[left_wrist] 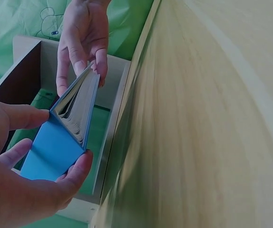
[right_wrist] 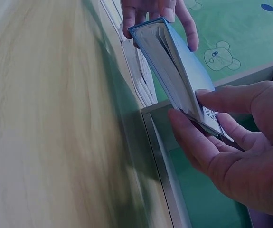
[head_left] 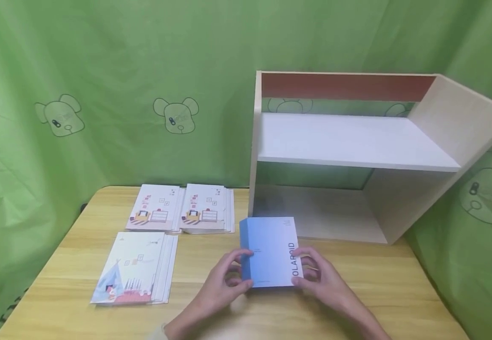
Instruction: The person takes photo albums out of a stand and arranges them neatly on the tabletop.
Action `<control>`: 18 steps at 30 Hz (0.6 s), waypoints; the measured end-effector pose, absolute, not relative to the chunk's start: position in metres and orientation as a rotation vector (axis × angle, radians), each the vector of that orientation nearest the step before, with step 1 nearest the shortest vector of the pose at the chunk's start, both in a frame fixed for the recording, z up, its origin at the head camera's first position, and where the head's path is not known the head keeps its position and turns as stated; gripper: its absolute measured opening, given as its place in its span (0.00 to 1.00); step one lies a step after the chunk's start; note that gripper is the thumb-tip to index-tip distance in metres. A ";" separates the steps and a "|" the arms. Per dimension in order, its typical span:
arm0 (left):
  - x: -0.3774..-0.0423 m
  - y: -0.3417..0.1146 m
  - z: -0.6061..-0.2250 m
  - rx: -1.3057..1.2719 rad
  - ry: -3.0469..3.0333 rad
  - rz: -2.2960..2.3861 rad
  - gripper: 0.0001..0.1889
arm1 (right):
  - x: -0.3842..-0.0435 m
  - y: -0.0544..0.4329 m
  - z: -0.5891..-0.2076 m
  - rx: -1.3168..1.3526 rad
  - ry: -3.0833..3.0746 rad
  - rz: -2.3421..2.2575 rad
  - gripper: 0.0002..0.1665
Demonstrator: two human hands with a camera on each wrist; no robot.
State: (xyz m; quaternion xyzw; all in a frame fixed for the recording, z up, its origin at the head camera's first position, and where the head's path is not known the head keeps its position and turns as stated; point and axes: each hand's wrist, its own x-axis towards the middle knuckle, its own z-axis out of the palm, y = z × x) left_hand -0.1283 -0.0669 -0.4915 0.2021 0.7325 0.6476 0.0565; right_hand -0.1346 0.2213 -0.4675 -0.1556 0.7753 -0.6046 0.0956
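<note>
A small blue photo album point(head_left: 271, 252) with dark lettering ending in "OLAROID" is held above the table between both hands. My left hand point(head_left: 222, 282) grips its spine edge, thumb at the lower corner and fingers on the cover. On the opposite edge, my right hand point(head_left: 324, 279) pinches the album between thumb and fingers. In the left wrist view, the blue spine point(left_wrist: 55, 149) faces the camera and the page ends fan slightly between the covers. The right wrist view shows the album point(right_wrist: 188, 61) tilted, its pale pages visible along one side.
Behind the album stands a two-level wooden shelf point(head_left: 356, 141) with a white upper board. To the left lie two stacks of illustrated booklets point(head_left: 154, 208) point(head_left: 203, 208) and a nearer stack with a tent picture point(head_left: 129, 267). Green curtain point(head_left: 123, 61) surrounds the wooden table point(head_left: 203, 255).
</note>
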 end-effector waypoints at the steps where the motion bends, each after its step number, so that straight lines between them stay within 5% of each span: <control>1: -0.128 -0.068 -0.492 0.608 2.225 1.963 0.34 | -0.135 0.220 -0.468 -0.473 2.289 -1.796 0.35; 18: -0.126 -0.090 -0.494 0.557 2.275 1.946 0.33 | -0.140 0.193 -0.477 -0.518 2.320 -1.782 0.33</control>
